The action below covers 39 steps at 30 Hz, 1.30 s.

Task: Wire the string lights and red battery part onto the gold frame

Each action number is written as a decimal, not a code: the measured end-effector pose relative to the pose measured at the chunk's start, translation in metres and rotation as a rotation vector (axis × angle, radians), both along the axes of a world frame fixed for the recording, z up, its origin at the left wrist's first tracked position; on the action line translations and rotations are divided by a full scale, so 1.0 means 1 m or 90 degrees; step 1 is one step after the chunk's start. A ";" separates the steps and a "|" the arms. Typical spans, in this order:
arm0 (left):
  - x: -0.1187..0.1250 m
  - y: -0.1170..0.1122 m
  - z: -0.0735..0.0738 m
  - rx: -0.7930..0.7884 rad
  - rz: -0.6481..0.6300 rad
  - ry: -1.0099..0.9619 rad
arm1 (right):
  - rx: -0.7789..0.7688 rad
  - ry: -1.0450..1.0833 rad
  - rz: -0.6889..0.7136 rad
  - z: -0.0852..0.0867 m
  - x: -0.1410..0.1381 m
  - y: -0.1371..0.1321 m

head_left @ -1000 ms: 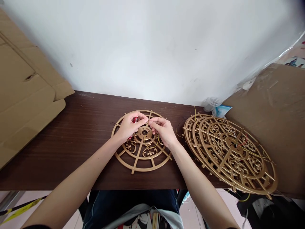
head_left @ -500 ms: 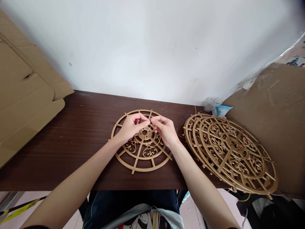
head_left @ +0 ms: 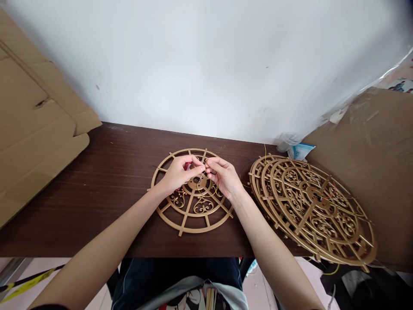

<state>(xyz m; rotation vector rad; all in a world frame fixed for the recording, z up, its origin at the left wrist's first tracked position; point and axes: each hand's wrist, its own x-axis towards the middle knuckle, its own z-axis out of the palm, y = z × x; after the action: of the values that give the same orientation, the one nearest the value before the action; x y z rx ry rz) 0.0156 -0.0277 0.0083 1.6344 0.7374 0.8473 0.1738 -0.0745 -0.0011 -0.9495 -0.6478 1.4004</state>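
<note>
A round gold openwork grille with spokes and scroll ornaments lies flat on the table before me. Over its hub, my left hand and my right hand meet fingertip to fingertip, both closed in a pinch. Between them they grip thin wire; the exact ends are too small to make out. A yellow wire hangs in a loop below the fingers, over the grille's centre. Something red shows within my left hand, mostly hidden, its kind unclear.
To the right, several similar gold grilles are stacked, overhanging the front edge of the dark brown table, with loose wires on top. Behind them stand a clear plastic cup and a blue-white packet. Cardboard rises at left, a white wall behind.
Both hands stay pinched together over the hub, with only a slight shift of the fingertips. The view has moved very slightly; the grilles lie as before.
</note>
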 end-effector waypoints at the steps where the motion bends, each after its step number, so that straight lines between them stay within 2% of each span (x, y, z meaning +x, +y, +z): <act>1: 0.000 0.000 0.000 -0.001 0.001 -0.001 | -0.008 0.003 -0.002 0.000 0.000 0.000; 10: 0.000 0.002 -0.002 -0.063 0.005 -0.041 | -0.022 0.023 -0.022 0.004 -0.001 0.000; 13: 0.000 0.004 0.000 -0.122 0.016 -0.147 | -0.021 0.026 -0.024 0.004 -0.001 0.000; 17: -0.002 0.009 0.002 -0.229 -0.011 -0.309 | -0.015 0.032 -0.020 0.003 0.001 0.001; 22: -0.001 0.009 0.003 -0.313 -0.029 -0.373 | 0.001 0.028 -0.026 0.002 0.002 0.001; 29: 0.001 0.006 -0.005 -0.309 -0.061 -0.297 | 0.017 0.042 -0.032 0.000 0.009 0.003; 35: 0.004 0.002 -0.007 -0.206 -0.080 -0.202 | 0.035 -0.030 -0.010 0.003 0.011 0.001; 39: 0.004 0.002 -0.006 -0.175 -0.093 -0.178 | 0.043 -0.046 0.025 0.004 0.008 -0.001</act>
<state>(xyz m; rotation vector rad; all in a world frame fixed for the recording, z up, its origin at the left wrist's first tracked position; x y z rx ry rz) 0.0194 -0.0258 0.0024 1.2775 0.5060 0.8102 0.1816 -0.0759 0.0027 -0.9415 -0.7666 1.3753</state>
